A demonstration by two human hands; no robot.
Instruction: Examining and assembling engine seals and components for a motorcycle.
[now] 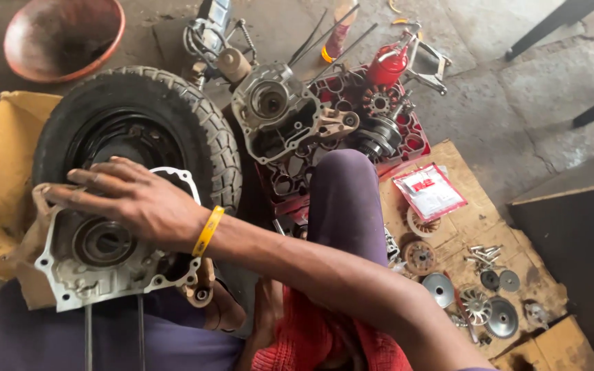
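My right hand (135, 199) reaches across from the lower right and lies flat, fingers spread, on a silver engine cover (104, 268) that rests on my lap. Its fingertips reach the cover's left edge. A yellow wristband (207, 230) circles the wrist. The cover has a round dark bearing hole in its middle and leans against a small knobbly tyre (194, 117) on a black rim. My left hand is not visible. My knee in purple trousers (345, 199) rises in the centre, with a red cloth (311, 336) below it.
A grey engine crankcase (276, 110) sits on a red plastic crate (410, 141) beside a red oil can (388, 63). On the cardboard (476, 220) at the right lie a red-and-white packet (429, 191), several round metal parts (479, 302) and bolts. A rusty bowl (63, 34) stands at the far left.
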